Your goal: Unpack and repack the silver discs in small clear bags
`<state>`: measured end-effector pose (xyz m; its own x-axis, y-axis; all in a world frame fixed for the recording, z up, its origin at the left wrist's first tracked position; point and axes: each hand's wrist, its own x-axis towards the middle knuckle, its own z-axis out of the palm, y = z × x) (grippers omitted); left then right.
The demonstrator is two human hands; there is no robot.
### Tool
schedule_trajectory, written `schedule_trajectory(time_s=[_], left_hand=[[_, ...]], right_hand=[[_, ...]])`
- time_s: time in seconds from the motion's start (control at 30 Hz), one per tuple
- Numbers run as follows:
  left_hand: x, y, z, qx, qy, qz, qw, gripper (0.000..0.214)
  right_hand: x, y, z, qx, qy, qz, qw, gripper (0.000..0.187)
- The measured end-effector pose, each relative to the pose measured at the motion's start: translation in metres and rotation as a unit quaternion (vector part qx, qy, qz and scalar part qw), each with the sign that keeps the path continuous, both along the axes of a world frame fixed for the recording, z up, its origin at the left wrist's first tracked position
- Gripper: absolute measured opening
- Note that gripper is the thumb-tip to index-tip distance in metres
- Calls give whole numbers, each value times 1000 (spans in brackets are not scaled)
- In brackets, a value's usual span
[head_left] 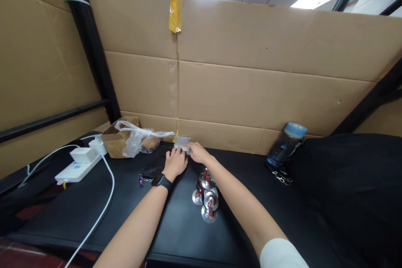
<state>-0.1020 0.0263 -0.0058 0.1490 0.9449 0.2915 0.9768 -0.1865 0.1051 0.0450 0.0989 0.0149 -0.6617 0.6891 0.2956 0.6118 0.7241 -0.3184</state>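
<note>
Both my hands reach to the far middle of the black table [176,234], where a small clear plastic container [182,141] stands near the cardboard wall. My left hand [175,162], with a black watch on its wrist, has curled fingers touching the container's near side. My right hand [197,151] is closed round the container's right side. Between my forearms lie several shiny metal discs with red marks [205,199]. A dark flat object [155,164] lies just left of my left hand.
A brown paper bag [117,138] and a clear plastic bag with something orange [143,140] sit at the back left. A white power strip with charger and cables [80,165] lies left. A blue-capped bottle [284,146] and black cloth [345,184] are right.
</note>
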Motion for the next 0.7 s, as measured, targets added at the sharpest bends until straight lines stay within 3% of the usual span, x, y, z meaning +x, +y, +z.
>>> schedule_trajectory(time_s=[0.17, 0.37, 0.7], left_hand=[[2, -5, 3, -25, 4, -3, 1000, 38], [2, -7, 1, -27, 3, -2, 1000, 40], [-1, 0, -5, -33, 1, 4, 999, 48]], right_hand=[[0, -6, 4, 22, -88, -35, 995, 61], [-12, -13, 20, 101, -201, -28, 974, 49], [-35, -8, 27, 108, -237, -86, 962, 44]])
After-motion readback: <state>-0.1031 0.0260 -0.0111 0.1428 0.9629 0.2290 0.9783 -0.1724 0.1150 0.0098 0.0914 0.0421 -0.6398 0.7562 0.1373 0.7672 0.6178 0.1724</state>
